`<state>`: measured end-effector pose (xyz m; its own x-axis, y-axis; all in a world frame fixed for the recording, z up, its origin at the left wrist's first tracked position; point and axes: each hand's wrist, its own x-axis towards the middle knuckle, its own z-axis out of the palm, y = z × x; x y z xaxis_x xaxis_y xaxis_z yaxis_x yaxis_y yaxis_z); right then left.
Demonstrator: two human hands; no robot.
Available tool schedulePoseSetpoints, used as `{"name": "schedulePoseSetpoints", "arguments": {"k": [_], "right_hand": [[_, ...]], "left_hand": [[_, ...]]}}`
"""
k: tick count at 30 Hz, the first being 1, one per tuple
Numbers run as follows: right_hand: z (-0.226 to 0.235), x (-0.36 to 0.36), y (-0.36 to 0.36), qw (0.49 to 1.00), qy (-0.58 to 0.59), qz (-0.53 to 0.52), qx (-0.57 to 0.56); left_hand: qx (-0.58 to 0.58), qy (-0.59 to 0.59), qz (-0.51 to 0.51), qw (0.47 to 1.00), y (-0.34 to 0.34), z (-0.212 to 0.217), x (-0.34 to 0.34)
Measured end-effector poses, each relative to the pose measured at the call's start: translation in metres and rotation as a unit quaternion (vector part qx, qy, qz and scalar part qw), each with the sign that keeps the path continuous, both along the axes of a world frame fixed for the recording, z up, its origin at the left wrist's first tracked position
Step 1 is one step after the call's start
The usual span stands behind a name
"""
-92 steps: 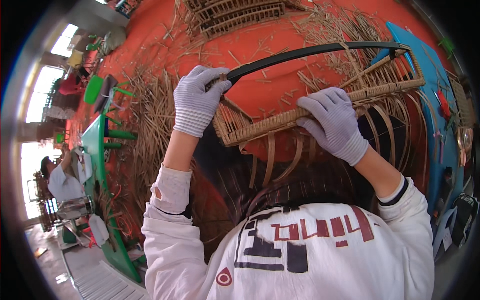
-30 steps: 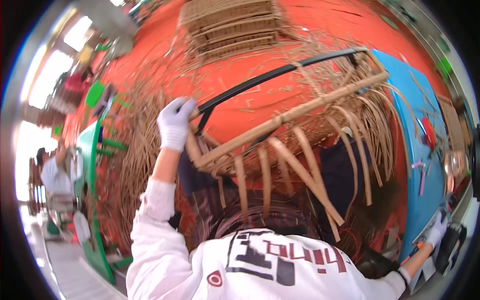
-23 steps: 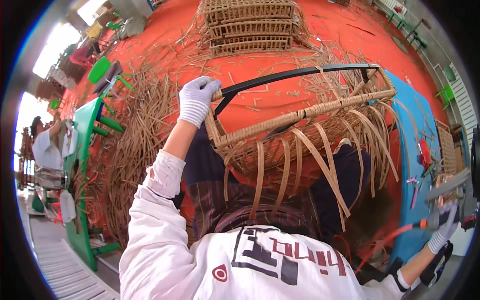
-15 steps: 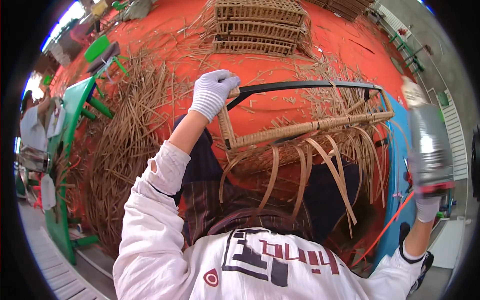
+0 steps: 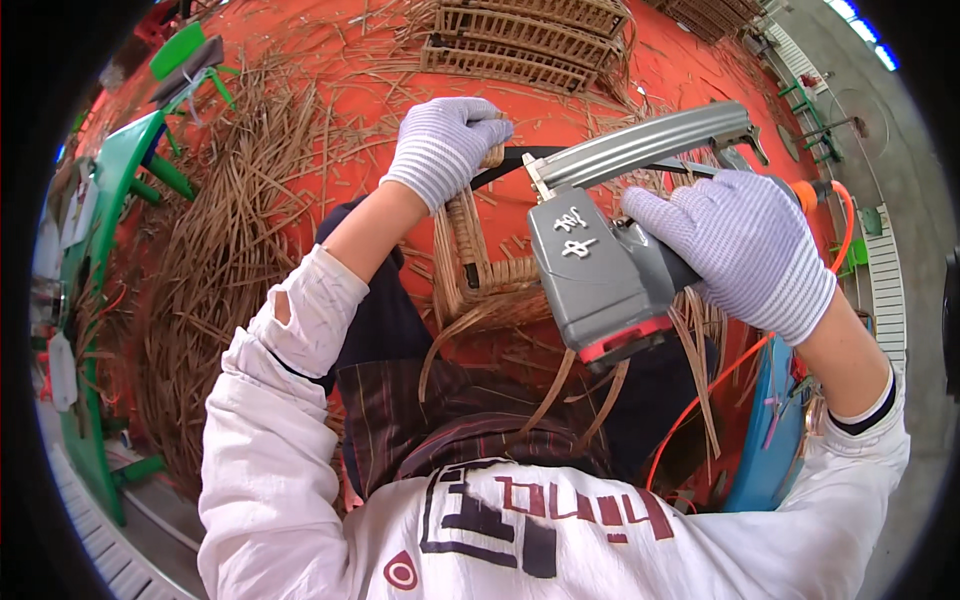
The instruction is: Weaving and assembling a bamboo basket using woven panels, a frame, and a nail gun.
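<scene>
My left hand [image 5: 443, 150], in a striped knit glove, is closed round the upper corner of a woven rattan frame [image 5: 508, 272], which leans over my lap. A black curved bar [image 5: 512, 163] runs right from that corner. In my right gloved hand [image 5: 748, 250] I grip the handle of a grey pneumatic staple gun [image 5: 600, 275]. Its nose is close to the black bar, just right of my left hand; whether they touch I cannot tell. The gun's body hides much of the frame. Loose rattan strips [image 5: 560, 392] hang from the frame's lower edge.
An orange air hose [image 5: 848, 225] trails from the gun past my right arm. Beside me lie a blue surface [image 5: 752, 470] on the right and a heap of rattan strips [image 5: 215, 240] on the left. Stacked woven frames [image 5: 520, 50] stand ahead, a green table [image 5: 100, 240] at far left.
The staple gun has swung in from the far right with my right hand, over the frame to beside my left hand. My left hand keeps its hold; the view has shifted slightly.
</scene>
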<state>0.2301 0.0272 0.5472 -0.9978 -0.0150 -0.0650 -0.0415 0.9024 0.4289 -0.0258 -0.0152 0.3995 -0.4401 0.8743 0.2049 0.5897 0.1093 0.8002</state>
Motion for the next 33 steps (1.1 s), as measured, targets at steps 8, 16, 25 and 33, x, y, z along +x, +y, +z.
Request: {"name": "schedulePoseSetpoints", "arguments": {"k": [8,16,25,33], "right_hand": [[0.003,-0.039,0.015,0.989,-0.12,-0.005,0.088],[0.003,-0.06,0.022,0.989,-0.114,0.047,0.077],[0.006,-0.064,0.02,0.988,-0.11,0.061,0.085],[0.009,-0.067,0.017,0.986,-0.116,0.068,0.095]], "left_hand": [[-0.072,-0.087,-0.006,0.994,0.005,0.008,-0.004],[-0.05,-0.047,-0.009,0.998,0.008,-0.004,-0.012],[-0.044,-0.044,-0.012,0.998,0.01,-0.003,-0.012],[-0.05,-0.037,-0.012,0.998,0.013,-0.007,-0.013]]}}
